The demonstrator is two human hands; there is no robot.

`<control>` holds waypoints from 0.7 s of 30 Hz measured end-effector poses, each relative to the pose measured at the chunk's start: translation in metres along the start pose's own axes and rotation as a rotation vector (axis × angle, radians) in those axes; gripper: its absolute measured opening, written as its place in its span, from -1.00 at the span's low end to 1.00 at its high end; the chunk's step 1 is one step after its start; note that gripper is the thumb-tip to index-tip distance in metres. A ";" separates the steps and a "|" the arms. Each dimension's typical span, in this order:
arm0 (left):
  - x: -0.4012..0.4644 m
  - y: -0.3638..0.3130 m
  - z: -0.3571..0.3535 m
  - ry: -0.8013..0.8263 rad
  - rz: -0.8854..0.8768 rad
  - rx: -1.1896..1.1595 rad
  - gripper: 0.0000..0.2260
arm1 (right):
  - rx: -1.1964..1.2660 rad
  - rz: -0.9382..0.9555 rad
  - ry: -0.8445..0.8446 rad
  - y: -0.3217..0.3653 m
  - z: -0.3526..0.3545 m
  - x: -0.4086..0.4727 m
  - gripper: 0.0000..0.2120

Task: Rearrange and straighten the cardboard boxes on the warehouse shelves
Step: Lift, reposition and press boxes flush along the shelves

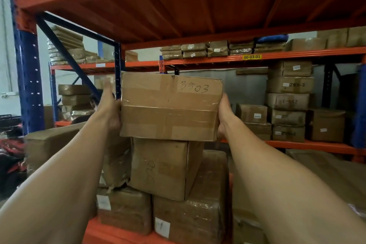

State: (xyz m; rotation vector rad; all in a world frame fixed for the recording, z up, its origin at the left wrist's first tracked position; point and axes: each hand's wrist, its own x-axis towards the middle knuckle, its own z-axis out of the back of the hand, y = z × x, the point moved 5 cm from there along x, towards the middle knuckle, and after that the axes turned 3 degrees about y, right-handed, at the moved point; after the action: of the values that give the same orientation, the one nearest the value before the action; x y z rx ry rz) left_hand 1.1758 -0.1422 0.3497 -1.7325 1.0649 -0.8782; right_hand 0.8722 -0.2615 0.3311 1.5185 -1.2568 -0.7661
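There's open air above the top box (170,105), right up to the orange shelf deck (178,6) overhead. Both hands (110,109) (224,115) fill its flanks. A blue upright (118,69) stands close behind its left corner, and stacked boxes (166,166) block everything underneath.

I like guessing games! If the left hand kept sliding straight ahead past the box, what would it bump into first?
Probably the blue post. The left hand lies flat on the side of the box, fingers pointing up and away, and the post stands just past them. How far behind it stands is hard to tell.
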 end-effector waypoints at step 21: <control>-0.025 0.037 -0.092 0.007 -0.158 -0.054 -0.47 | 0.093 0.157 -0.129 0.032 0.065 -0.072 -0.32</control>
State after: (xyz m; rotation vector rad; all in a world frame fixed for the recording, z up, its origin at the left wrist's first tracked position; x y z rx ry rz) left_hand 1.0742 -0.1575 0.3443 -1.8801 0.9744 -0.9614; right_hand 0.7835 -0.2102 0.3326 1.4423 -1.5071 -0.7204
